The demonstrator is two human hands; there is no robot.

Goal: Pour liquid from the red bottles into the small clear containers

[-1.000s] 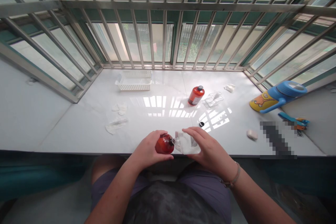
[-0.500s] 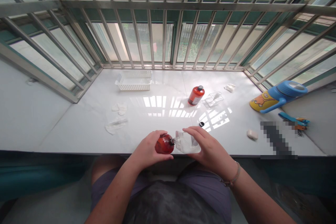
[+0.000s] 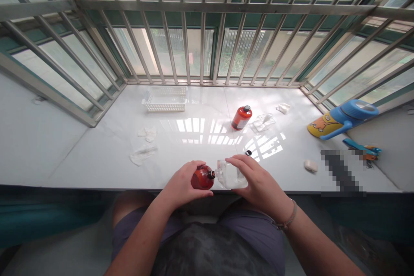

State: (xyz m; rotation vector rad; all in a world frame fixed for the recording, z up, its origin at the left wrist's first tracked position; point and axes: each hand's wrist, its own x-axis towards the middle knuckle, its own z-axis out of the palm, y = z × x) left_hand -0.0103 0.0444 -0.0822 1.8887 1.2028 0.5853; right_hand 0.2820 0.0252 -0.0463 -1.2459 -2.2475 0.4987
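Both hands meet over the middle of the tabletop's front edge in the head view. Curled partway shut, the left hand [image 3: 186, 181] grips a red-brown bottle [image 3: 201, 177] between thumb and fingers; its black neck faces the right. The right hand [image 3: 257, 179], also curved partway closed with its thumb below, has hold of a clear bottle [image 3: 230, 176] tipped on its side, its mouth turned to the red-brown bottle's neck. The two mouths are close together; whether they touch cannot be told.

On the white tabletop [image 3: 106, 151], a small black cap [image 3: 248, 153] lies just beyond the right hand. Farther toward the back edge stands a second red bottle [image 3: 242, 118], black-topped, with a clear container [image 3: 263, 122] just to its right and a crumpled tissue [image 3: 283, 108] beyond that. A white basket [image 3: 166, 104] sits near the back left corner, and flattened tissues [image 3: 143, 154] lie between it and the front edge. Along the right edge are a blue and yellow flask [image 3: 343, 118], near the back corner, and a blue and orange bundle [image 3: 364, 148]. Nearer the front right corner lie a pale lump [image 3: 311, 165] and a dark, pixelated object [image 3: 342, 172].
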